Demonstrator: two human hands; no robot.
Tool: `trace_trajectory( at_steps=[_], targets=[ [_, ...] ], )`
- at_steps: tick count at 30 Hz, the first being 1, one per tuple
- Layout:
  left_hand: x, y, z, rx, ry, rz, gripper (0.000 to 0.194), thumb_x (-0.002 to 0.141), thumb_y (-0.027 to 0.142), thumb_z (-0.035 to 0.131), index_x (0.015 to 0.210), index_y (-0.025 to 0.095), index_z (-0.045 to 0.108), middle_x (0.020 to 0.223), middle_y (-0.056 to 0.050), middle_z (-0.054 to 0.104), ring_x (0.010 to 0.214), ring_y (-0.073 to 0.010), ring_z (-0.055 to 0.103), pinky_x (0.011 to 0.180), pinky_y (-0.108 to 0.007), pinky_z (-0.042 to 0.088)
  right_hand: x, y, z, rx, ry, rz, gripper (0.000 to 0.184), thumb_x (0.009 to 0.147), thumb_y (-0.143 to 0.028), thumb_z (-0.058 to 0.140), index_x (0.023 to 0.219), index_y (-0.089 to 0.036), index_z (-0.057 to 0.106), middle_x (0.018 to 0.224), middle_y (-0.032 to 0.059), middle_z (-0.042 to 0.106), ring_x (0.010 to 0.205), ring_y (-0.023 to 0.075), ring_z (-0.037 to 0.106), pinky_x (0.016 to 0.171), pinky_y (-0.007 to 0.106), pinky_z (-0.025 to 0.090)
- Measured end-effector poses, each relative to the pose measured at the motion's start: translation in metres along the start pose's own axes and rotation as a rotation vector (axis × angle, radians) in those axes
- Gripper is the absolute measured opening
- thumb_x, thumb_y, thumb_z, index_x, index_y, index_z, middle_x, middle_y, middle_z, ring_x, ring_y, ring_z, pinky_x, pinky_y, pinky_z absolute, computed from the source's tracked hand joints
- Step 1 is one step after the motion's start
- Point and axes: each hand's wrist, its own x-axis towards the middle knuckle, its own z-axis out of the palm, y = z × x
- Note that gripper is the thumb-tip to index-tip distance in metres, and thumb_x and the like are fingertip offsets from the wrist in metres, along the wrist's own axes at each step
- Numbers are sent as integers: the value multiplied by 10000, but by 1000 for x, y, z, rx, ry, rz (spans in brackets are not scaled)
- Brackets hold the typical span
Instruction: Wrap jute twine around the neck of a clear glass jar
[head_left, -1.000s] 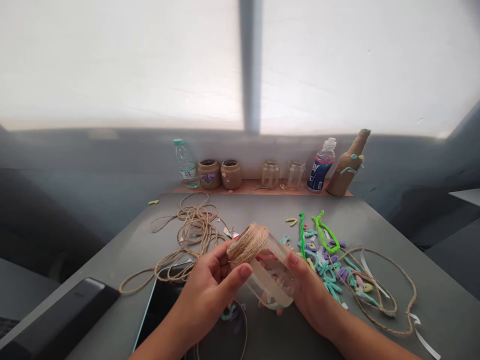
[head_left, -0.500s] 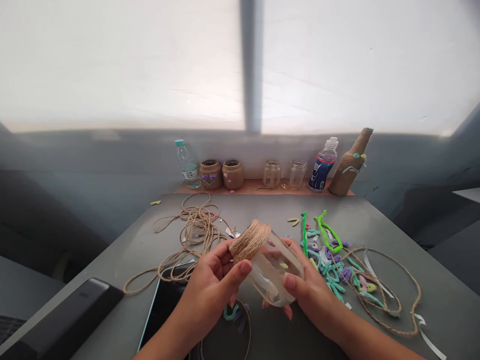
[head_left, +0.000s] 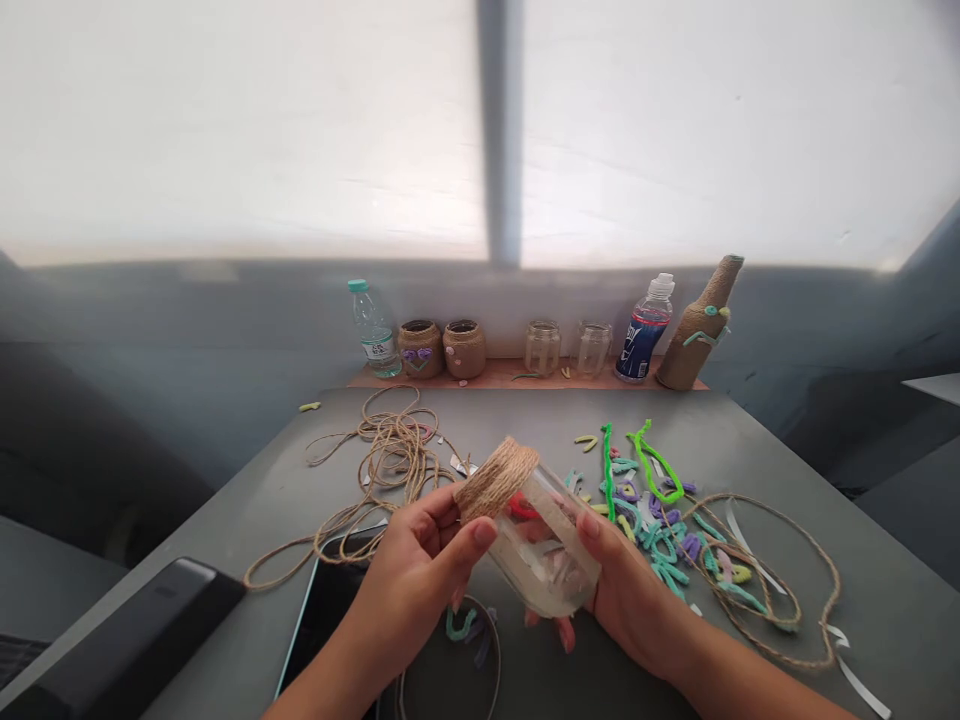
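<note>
Left hand (head_left: 416, 590) and right hand (head_left: 637, 600) are curling part-closed around a glass jar (head_left: 544, 550), holding it above the grey tabletop (head_left: 877, 600). Long axis is tilting: twine-wrapped end (head_left: 496, 480) up and leftward, bare glass end down and rightward. Left hand is sitting nearer the wrapped end, right hand cradling the bare end. Loose jute twine (head_left: 390, 450) is lying left of the jar, pipe-cleaner pieces (head_left: 660, 530) right of it. A red scrap (head_left: 523, 508) is showing inside the glass.
</note>
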Motion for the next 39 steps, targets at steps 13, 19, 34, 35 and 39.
trace_trajectory(
  at_steps=[13,19,34,35,39],
  targets=[
    [3,-2,-3,1,59,-62,506,709,524,859,1015,150,709,571,49,579,418,-61,361,402,-174,297,2,0,1,-27,129,-62,519,887,-592,667,1212,-216,517,1173,120,647,574,148,716,375,168,457],
    [3,-4,-6,13,-6,-28,507,739,531,838,1048,151,705,486,74,510,449,-83,365,433,-174,333,2,0,2,7,73,-51,523,903,-614,636,1231,-213,561,1133,117,669,590,172,739,390,180,492],
    [1,-6,-3,-23,-23,12,494,771,575,799,1006,151,703,467,48,542,474,-101,397,472,-196,378,0,1,4,-34,28,-36,686,822,-667,714,1313,-228,519,1055,75,665,680,152,681,489,199,523],
    [2,-4,-2,-22,-14,11,498,760,573,808,1000,148,704,468,47,544,476,-103,404,474,-198,386,0,0,3,-81,29,-55,694,793,-624,773,1303,-234,508,1028,60,660,671,147,673,484,191,515],
    [4,-2,-2,-27,-10,-1,505,731,551,839,1002,150,697,475,49,556,479,-104,416,471,-190,396,2,2,0,-103,52,-68,545,844,-562,747,1209,-210,546,1028,71,656,587,133,676,411,178,483]
  ],
)
